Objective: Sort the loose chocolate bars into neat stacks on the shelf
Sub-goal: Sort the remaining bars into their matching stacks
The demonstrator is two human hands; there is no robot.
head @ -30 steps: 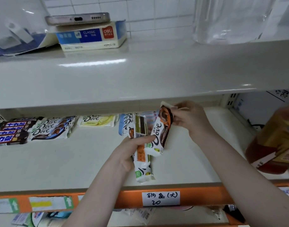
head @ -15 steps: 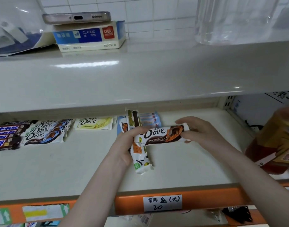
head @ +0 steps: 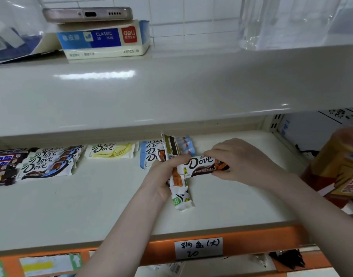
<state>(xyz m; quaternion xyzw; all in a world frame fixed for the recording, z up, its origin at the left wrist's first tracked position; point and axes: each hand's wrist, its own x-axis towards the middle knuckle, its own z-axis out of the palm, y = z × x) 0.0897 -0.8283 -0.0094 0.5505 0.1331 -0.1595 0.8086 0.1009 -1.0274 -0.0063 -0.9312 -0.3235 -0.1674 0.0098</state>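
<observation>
Over the middle of the white shelf (head: 71, 206), my left hand (head: 163, 172) grips an upright bundle of orange-and-white chocolate bars (head: 180, 188) with their back sides showing. My right hand (head: 237, 158) holds an orange-and-brown Dove bar (head: 201, 165) flat and sideways, its left end against the bundle. Behind the hands lies a stack of light-blue Dove bars (head: 149, 154). A yellow Dove bar (head: 111, 150), a stack of blue-and-white Dove bars (head: 49, 162) and dark bars with blue lettering (head: 3, 166) lie in a row to the left.
The upper shelf (head: 171, 86) overhangs the row and carries a phone (head: 87, 14) on a blue box (head: 103, 40) and a clear container (head: 287, 21). A red-and-yellow package (head: 339, 166) stands at the right. The orange shelf edge (head: 161, 250) bears a handwritten label (head: 198, 247).
My right hand has turned the Dove bar from upright to lying sideways, face up, and lowered it slightly against the bundle. My left hand has stayed in place.
</observation>
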